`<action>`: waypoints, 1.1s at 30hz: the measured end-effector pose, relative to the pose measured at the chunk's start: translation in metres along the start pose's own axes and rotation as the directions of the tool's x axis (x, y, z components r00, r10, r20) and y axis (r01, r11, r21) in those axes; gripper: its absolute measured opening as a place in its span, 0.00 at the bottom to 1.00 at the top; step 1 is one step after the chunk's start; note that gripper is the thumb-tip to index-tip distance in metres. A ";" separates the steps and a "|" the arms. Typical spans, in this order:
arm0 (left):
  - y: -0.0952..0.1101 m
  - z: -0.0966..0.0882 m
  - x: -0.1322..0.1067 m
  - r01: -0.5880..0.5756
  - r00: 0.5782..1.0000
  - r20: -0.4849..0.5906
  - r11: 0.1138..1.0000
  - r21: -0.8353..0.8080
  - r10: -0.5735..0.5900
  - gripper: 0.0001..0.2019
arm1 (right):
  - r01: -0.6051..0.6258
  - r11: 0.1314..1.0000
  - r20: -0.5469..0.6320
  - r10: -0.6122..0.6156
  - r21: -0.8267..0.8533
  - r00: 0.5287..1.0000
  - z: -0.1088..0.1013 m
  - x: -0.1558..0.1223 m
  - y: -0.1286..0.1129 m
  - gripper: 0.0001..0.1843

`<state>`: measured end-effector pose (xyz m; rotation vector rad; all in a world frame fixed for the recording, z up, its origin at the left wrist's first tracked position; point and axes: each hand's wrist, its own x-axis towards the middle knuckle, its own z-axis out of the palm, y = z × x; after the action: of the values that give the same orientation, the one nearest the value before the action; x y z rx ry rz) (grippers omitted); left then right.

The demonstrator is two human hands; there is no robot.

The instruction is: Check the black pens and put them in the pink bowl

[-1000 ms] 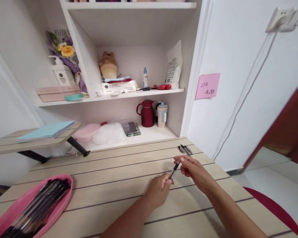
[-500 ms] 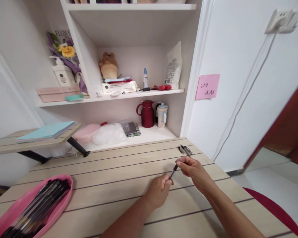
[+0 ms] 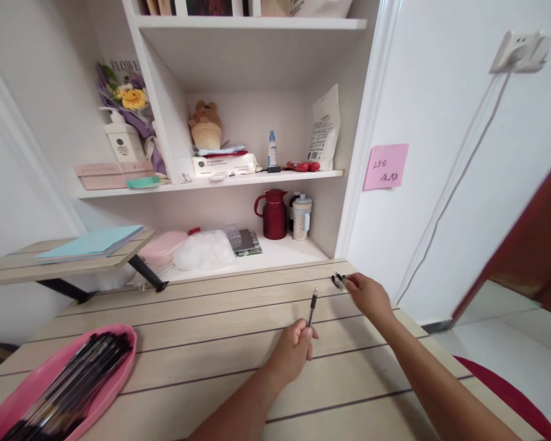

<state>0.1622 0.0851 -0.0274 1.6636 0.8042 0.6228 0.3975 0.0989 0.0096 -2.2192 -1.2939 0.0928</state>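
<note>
My left hand (image 3: 295, 349) is closed around a black pen (image 3: 312, 305), which sticks up and away from the fist above the wooden table (image 3: 202, 343). My right hand (image 3: 368, 296) has reached to the far right corner of the table. Its fingertips are closed at a small pile of black pen parts (image 3: 338, 280) lying there. Whether those fingers hold one of the parts is hidden.
A pink tray (image 3: 110, 389) full of several black pens lies at the table's near left. Behind the table, white shelves hold a red jug (image 3: 272, 214), a cup, boxes and a plush toy. A low side table with blue folders (image 3: 89, 241) stands left. A pink note (image 3: 385, 166) is on the wall.
My right hand let go of the pen's far end and moved away to the pen parts at the table's corner. My left hand kept the pen and tilted it more upright.
</note>
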 end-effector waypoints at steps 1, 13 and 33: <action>0.000 0.000 0.000 0.011 1.000 -0.003 1.000 -0.017 -0.011 0.13 | 0.019 0.998 0.019 -0.018 -0.055 1.000 0.005 0.007 -0.006 0.14; -0.002 -0.002 0.002 0.017 0.999 -0.025 0.995 -0.102 -0.020 0.14 | 0.025 0.994 0.123 -0.038 0.102 0.992 0.042 0.010 -0.032 0.06; -0.002 -0.075 0.009 -0.361 0.826 -0.563 0.771 -0.525 0.004 0.14 | 0.770 0.527 0.188 -0.849 0.360 0.493 0.080 -0.090 -0.127 0.19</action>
<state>0.1104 0.1385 -0.0116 0.9580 0.7043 1.3849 0.2247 0.1069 -0.0133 -1.1945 -2.2919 0.2564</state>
